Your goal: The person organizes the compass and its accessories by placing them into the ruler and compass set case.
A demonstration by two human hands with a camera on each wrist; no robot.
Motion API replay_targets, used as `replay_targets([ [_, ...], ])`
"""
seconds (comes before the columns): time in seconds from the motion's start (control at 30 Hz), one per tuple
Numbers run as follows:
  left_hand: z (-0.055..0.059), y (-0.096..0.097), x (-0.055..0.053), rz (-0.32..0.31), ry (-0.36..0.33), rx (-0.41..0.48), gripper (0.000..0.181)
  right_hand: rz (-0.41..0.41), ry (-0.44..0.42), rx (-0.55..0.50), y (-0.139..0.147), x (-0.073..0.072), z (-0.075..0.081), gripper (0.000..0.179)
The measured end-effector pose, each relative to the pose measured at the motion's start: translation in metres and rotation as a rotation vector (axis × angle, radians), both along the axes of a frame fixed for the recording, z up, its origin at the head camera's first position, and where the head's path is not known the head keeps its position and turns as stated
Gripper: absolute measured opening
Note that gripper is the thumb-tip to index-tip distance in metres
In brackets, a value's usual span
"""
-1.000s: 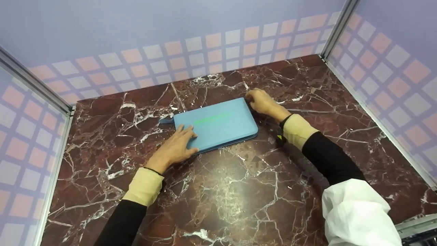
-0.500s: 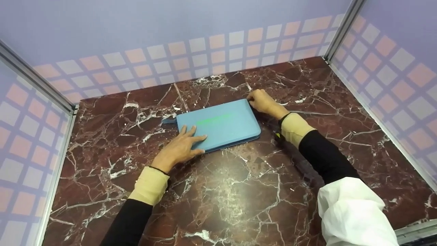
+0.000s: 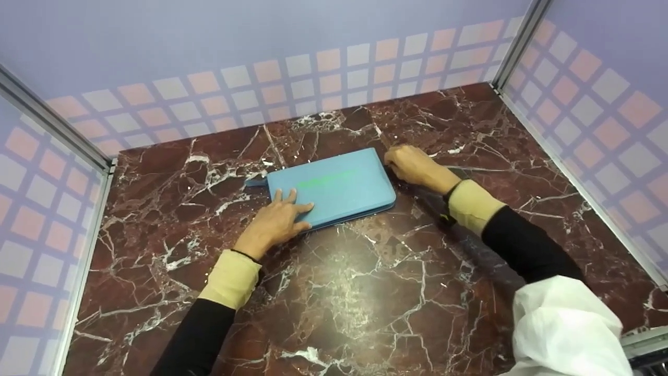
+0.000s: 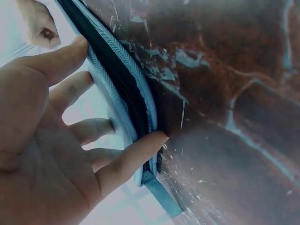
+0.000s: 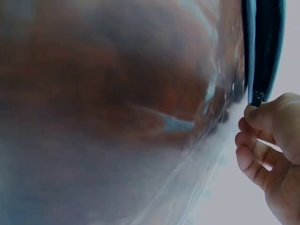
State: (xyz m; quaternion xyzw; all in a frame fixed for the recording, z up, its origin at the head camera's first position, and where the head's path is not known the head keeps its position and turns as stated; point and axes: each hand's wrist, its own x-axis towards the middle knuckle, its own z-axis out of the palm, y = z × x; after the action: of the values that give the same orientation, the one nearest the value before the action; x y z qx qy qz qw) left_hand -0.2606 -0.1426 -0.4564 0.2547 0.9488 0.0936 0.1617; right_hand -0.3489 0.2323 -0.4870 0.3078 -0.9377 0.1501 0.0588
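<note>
A light blue zip case [image 3: 339, 190] with faint green print lies flat on the marble-patterned table. My left hand [image 3: 274, 222] rests on its left end, fingers spread over the cover and edge. In the left wrist view, the case's zip [image 4: 124, 89] is parted between two toothed edges, and a fabric tab [image 4: 161, 194] sticks out at its end. At the right side of the case, my right hand [image 3: 415, 164] has its fingers curled. The right wrist view shows its thumb and forefinger pinching the small dark zip pull [image 5: 257, 98], below the open gap.
Patterned panels [image 3: 323, 52] stand behind and on both sides of the table [image 3: 339, 313]. Small white scraps [image 3: 267, 163] lie just behind the case. A metal rail [image 3: 644, 339] runs at the lower right.
My right hand has moved from the far right corner of the case a little nearer me and to the right, along the side. My left hand has shifted slightly on the cover.
</note>
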Motion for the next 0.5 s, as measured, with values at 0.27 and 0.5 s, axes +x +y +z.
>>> replay_targets([
  [0.27,-0.001,0.004,-0.001,-0.006,-0.005,-0.018,0.056,0.033,0.015,0.083,0.009,0.06,0.004,0.016],
  [0.5,-0.003,0.002,0.001,-0.011,0.029,-0.032,0.055,0.012,-0.013,0.056,-0.004,0.105,0.006,0.011],
])
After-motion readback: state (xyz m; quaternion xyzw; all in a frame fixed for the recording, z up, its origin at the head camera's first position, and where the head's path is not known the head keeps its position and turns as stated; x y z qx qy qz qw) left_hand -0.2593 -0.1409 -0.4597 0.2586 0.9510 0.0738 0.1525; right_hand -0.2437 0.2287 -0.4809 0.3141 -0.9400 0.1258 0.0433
